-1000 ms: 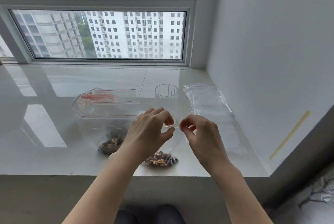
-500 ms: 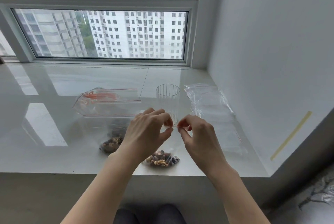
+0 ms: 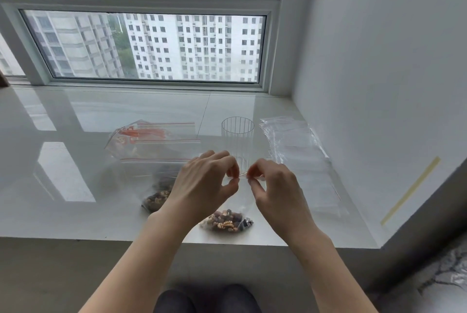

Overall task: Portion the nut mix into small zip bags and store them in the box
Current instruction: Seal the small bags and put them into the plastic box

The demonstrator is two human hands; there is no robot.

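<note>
Pinching the top edge of a small zip bag (image 3: 228, 221) (nuts inside), both hands are raised above the table (image 3: 75, 186).
The edge is gripped by left hand (image 3: 204, 186) and right hand (image 3: 274, 188) fingers; the bag's bottom rests near the table's front edge.

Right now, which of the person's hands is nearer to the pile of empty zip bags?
Right. The right hand is beside the pile of empty zip bags; the left hand is farther left.

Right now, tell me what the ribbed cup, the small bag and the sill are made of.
Ribbed cup: clear, vertically fluted; glass or hard plastic, unclear which. Small bag: thin clear plastic film, nuts showing through. Sill: glossy white stone or tile, mirroring the window.
</note>
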